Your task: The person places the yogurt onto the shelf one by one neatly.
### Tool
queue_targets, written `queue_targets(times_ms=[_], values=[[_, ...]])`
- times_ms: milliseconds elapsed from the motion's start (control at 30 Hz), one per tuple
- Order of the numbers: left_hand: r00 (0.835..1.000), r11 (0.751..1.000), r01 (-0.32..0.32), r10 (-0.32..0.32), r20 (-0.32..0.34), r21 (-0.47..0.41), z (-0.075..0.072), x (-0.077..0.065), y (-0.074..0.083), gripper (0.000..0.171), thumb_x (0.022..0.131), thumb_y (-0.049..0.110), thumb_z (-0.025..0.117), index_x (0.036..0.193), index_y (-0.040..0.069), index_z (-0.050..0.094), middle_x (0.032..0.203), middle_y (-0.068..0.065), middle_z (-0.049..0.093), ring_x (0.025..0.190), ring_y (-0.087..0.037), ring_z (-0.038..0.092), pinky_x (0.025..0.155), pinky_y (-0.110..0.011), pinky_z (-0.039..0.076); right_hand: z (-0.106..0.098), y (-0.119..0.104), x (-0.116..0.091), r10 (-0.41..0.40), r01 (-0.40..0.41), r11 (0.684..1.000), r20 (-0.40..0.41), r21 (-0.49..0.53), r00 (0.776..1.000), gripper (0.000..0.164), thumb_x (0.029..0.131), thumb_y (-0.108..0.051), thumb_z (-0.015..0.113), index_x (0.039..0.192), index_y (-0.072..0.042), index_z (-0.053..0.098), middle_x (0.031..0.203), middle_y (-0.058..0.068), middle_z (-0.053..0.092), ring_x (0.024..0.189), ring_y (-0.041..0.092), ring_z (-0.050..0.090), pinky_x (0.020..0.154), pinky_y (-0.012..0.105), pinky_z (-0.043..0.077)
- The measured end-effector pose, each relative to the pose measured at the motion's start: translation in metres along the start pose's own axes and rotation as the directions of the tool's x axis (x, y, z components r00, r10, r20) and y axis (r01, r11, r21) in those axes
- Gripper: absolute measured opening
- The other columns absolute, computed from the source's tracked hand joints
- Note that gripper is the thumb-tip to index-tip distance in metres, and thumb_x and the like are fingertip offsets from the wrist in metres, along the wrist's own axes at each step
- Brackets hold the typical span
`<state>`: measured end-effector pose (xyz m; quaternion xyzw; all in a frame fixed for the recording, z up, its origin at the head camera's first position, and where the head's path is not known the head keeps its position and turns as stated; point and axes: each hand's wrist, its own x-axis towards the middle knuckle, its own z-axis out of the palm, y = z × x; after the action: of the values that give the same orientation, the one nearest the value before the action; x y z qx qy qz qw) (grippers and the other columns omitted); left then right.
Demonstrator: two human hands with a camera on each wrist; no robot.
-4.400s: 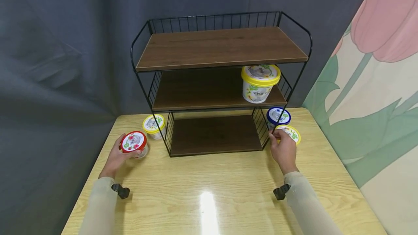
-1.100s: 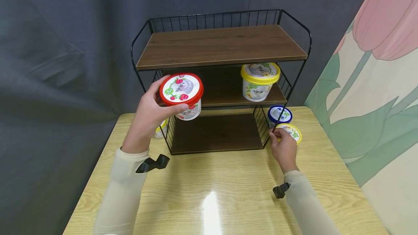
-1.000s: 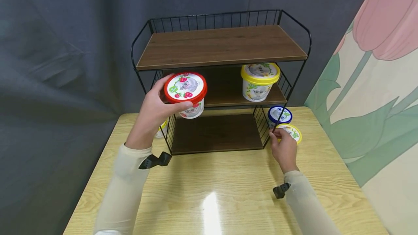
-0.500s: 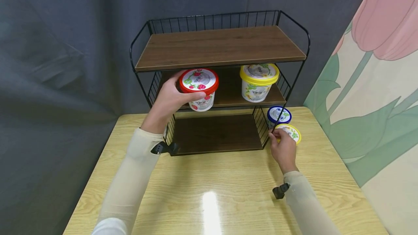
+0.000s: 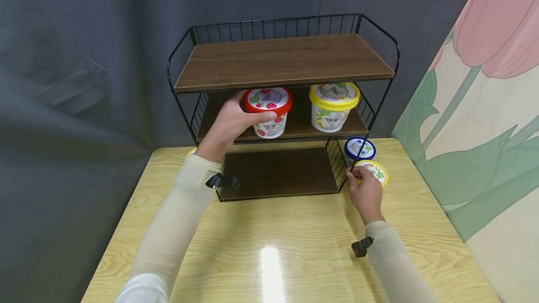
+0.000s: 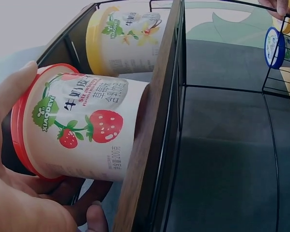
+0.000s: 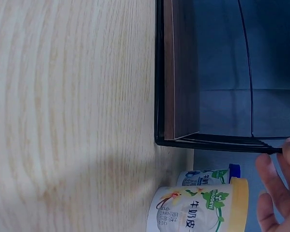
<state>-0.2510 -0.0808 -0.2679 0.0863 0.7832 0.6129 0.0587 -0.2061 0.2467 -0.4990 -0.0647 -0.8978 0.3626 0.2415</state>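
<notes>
Yellow tub (image 5: 330,118) is on rack (image 5: 286,62), left hand (image 5: 236,119) grips red tub (image 5: 271,127) mid-rack, right hand (image 5: 365,191) pinches rack, blue tub (image 5: 360,147) still beside it.

Curtain (image 5: 84,83) and table (image 5: 311,242) suggest a staged corner.

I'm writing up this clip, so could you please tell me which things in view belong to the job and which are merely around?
Likely the job:
red-lidded tub, in the left hand
rack, its post pinched by the right hand
shelved yellow-lidded tub
blue-lidded tub, beside the rack
tabletop yellow-lidded tub

Merely around:
dark curtain
floral backdrop
</notes>
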Motion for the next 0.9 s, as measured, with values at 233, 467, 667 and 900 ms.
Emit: queue_targets(times_ms=[233, 467, 667, 900], values=[[0.999, 0.999, 0.039, -0.039, 0.004, -0.017, 0.007, 0.008, 0.001, 0.096, 0.08, 0.029, 0.084, 0.156, 0.019, 0.027, 0.144, -0.003, 0.05, 0.129, -0.023, 0.049, 0.114, -0.043, 0.042, 0.001, 0.002, 0.0, 0.003, -0.003, 1.0, 0.003, 0.002, 1.0, 0.014, 0.095, -0.011, 0.066, 0.103, 0.0, 0.069, 0.101, 0.021, 0.074, 0.092, 0.038, 0.072, 0.085, 0.052, 0.055], [0.999, 0.999, 0.033, -0.033, 0.001, -0.015, 0.011, 0.011, 0.001, 0.092, 0.08, 0.029, 0.084, 0.154, 0.019, 0.031, 0.144, -0.003, 0.05, 0.128, -0.023, 0.049, 0.114, -0.043, 0.042, 0.002, 0.002, 0.001, 0.003, -0.003, 1.0, -0.001, -0.001, 1.0, 0.013, 0.095, -0.01, 0.066, 0.102, 0.001, 0.069, 0.101, 0.022, 0.074, 0.092, 0.039, 0.072, 0.085, 0.052, 0.055], [0.999, 0.999, 0.035, -0.035, 0.0, -0.028, 0.012, 0.012, 0.0, 0.096, 0.081, 0.029, 0.083, 0.156, 0.019, 0.025, 0.146, -0.004, 0.048, 0.13, -0.023, 0.047, 0.116, -0.043, 0.04, 0.002, 0.002, 0.001, 0.011, -0.011, 1.0, 0.004, -0.003, 1.0, 0.014, 0.096, -0.011, 0.066, 0.103, 0.001, 0.069, 0.102, 0.022, 0.074, 0.093, 0.039, 0.071, 0.085, 0.052, 0.055], [1.0, 0.999, 0.025, -0.025, 0.003, -0.033, 0.013, 0.01, 0.0, 0.096, 0.081, 0.028, 0.083, 0.156, 0.02, 0.024, 0.145, -0.004, 0.049, 0.13, -0.023, 0.048, 0.116, -0.043, 0.04, 0.001, 0.001, 0.001, 0.011, -0.011, 1.0, 0.01, -0.008, 1.0, 0.015, 0.097, -0.012, 0.064, 0.104, 0.001, 0.069, 0.103, 0.022, 0.074, 0.094, 0.039, 0.071, 0.086, 0.052, 0.055]])
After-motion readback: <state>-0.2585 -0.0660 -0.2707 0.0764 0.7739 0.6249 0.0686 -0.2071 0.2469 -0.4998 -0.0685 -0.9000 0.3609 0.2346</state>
